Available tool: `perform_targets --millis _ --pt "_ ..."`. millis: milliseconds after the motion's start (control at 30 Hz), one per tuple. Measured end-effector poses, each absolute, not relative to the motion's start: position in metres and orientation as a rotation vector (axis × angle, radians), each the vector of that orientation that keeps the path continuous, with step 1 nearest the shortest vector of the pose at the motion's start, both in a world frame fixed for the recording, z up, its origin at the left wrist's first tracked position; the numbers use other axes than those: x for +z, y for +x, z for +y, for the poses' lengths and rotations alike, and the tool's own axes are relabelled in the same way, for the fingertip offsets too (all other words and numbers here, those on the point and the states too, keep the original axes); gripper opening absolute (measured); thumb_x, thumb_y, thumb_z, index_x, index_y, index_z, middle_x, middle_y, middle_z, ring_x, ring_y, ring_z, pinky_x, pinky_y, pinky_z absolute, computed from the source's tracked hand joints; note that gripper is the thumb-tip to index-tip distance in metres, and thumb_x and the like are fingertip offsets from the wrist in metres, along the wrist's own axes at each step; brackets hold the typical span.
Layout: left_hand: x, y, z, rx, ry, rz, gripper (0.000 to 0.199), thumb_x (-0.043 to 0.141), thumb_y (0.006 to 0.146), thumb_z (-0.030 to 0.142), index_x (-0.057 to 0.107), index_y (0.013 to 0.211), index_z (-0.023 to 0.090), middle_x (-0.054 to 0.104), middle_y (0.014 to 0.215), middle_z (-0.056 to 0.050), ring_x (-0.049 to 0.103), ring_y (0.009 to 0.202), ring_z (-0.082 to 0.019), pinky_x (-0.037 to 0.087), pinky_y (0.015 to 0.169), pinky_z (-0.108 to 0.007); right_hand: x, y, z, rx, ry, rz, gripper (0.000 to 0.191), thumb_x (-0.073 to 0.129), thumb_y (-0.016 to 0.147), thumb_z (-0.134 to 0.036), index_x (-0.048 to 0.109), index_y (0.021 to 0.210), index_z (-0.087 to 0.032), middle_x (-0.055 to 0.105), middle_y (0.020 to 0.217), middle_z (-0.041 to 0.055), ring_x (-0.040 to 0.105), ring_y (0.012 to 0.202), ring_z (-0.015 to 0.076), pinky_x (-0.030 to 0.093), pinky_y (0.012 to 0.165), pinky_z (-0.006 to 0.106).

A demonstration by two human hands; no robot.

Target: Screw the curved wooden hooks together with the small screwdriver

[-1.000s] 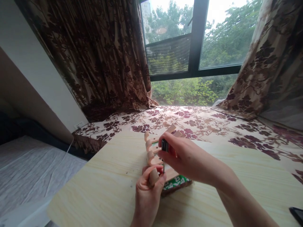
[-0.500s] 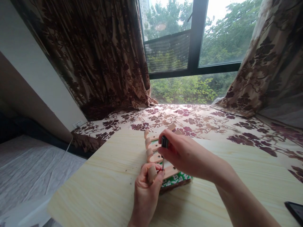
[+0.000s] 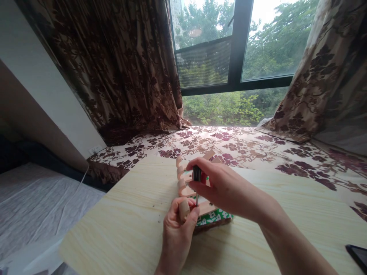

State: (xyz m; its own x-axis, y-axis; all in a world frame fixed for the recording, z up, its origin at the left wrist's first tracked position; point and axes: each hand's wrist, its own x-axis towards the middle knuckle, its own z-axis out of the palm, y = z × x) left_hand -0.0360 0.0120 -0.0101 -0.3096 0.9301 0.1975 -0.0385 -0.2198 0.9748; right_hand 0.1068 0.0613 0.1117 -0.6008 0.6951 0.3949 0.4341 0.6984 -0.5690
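Note:
My right hand (image 3: 219, 187) is closed around the black handle of a screwdriver (image 3: 196, 174), held upright with its thin shaft pointing down. The tip meets the nearest wooden hook (image 3: 184, 211), close to my left fingertips. My left hand (image 3: 178, 229) pinches that pale hook near its curved end; a bit of red shows between the fingers. Further wooden hooks (image 3: 182, 187) lie in a row behind it, dark holes in their flat parts. All rest across a box with a green and white pattern (image 3: 216, 217). My right hand hides part of the row.
The box stands on a pale wood-grain table (image 3: 123, 214). Small dark specks lie left of my hand. A dark flat device (image 3: 358, 255) sits at the right edge. Beyond are a flower-patterned window seat (image 3: 237, 143), curtains (image 3: 129, 68) and a window; a bed (image 3: 37, 198) is at left.
My right hand has shifted slightly left and its fingers have turned around the screwdriver handle. My left hand keeps its place on the hook.

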Motion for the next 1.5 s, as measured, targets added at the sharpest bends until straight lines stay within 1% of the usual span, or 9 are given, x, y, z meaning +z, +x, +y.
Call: perform_targets --millis 167,367,500,667,900,1100,1267,1400,1500 --pt "-0.0118 -0.0360 0.0118 1.623 1.144 1.282 0.018 0.070 0.075 0.031 0.057 0.074 0.020 0.055 0.069 0.005 0.048 0.061 -0.008 0.043 0.058 -0.015 0.1112 0.1042 0.0636 0.508 -0.903 -2.305 0.032 0.054 0.089 -0.024 0.050 0.121 -0.022 0.061 0.070 -0.0022 0.052 0.060 0.0124 0.034 0.057 0.024" --pt "-0.0124 -0.0358 0.0110 1.632 1.143 1.300 0.017 0.071 0.075 0.032 0.058 0.075 0.020 0.058 0.073 0.004 0.051 0.067 -0.010 0.045 0.063 -0.017 0.1126 0.1076 0.0626 0.499 -0.876 -2.333 0.033 0.050 0.089 -0.019 0.051 0.123 -0.020 0.059 0.069 -0.0019 0.050 0.058 0.0116 0.033 0.055 0.024" --pt "-0.0138 -0.0372 0.0119 1.634 1.145 1.314 0.018 0.071 0.075 0.031 0.058 0.073 0.020 0.058 0.074 0.003 0.050 0.068 -0.010 0.044 0.063 -0.017 0.1113 0.1053 0.0630 0.467 -0.923 -2.314 0.030 0.050 0.090 -0.024 0.052 0.120 -0.020 0.061 0.072 -0.0007 0.049 0.058 0.0117 0.031 0.054 0.024" --pt "-0.0136 -0.0380 0.0113 1.627 1.147 1.312 0.018 0.070 0.074 0.032 0.058 0.074 0.019 0.059 0.074 0.002 0.052 0.070 -0.011 0.045 0.065 -0.018 0.1111 0.1029 0.0622 0.560 -0.875 -2.324 0.036 0.050 0.088 -0.019 0.050 0.124 -0.022 0.056 0.064 -0.0041 0.049 0.057 0.0113 0.033 0.055 0.023" --pt "-0.0098 -0.0359 0.0101 1.624 1.142 1.308 0.019 0.071 0.071 0.031 0.056 0.071 0.019 0.059 0.073 0.003 0.049 0.063 -0.010 0.043 0.059 -0.018 0.1086 0.1004 0.0614 0.586 -0.898 -2.285 0.027 0.051 0.087 -0.019 0.054 0.114 -0.021 0.055 0.063 -0.0034 0.050 0.056 0.0118 0.032 0.052 0.022" --pt "-0.0071 -0.0344 0.0092 1.623 1.125 1.306 0.020 0.072 0.070 0.031 0.056 0.070 0.020 0.059 0.072 0.002 0.050 0.063 -0.010 0.044 0.058 -0.018 0.1081 0.1026 0.0616 0.547 -0.849 -2.311 0.029 0.050 0.089 -0.021 0.053 0.118 -0.023 0.059 0.069 -0.0022 0.051 0.058 0.0118 0.033 0.054 0.023" --pt "-0.0068 -0.0336 0.0081 1.625 1.122 1.316 0.021 0.072 0.070 0.032 0.055 0.068 0.020 0.059 0.072 0.002 0.050 0.064 -0.011 0.044 0.059 -0.018 0.1099 0.1030 0.0616 0.496 -0.908 -2.309 0.025 0.051 0.089 -0.023 0.055 0.113 -0.021 0.059 0.068 -0.0018 0.051 0.057 0.0122 0.032 0.052 0.023" --pt "-0.0054 -0.0338 0.0085 1.623 1.122 1.321 0.021 0.072 0.069 0.032 0.056 0.069 0.020 0.058 0.072 0.002 0.050 0.063 -0.011 0.043 0.057 -0.018 0.1094 0.1037 0.0608 0.541 -0.848 -2.322 0.029 0.050 0.089 -0.022 0.053 0.118 -0.023 0.060 0.069 -0.0026 0.052 0.058 0.0121 0.033 0.053 0.023" --pt "-0.0045 -0.0343 0.0083 1.625 1.126 1.328 0.022 0.073 0.069 0.033 0.055 0.068 0.020 0.058 0.071 0.002 0.050 0.064 -0.011 0.044 0.059 -0.019 0.1093 0.1027 0.0607 0.523 -0.901 -2.314 0.027 0.050 0.089 -0.022 0.054 0.115 -0.023 0.058 0.068 -0.0029 0.050 0.058 0.0124 0.031 0.052 0.024"
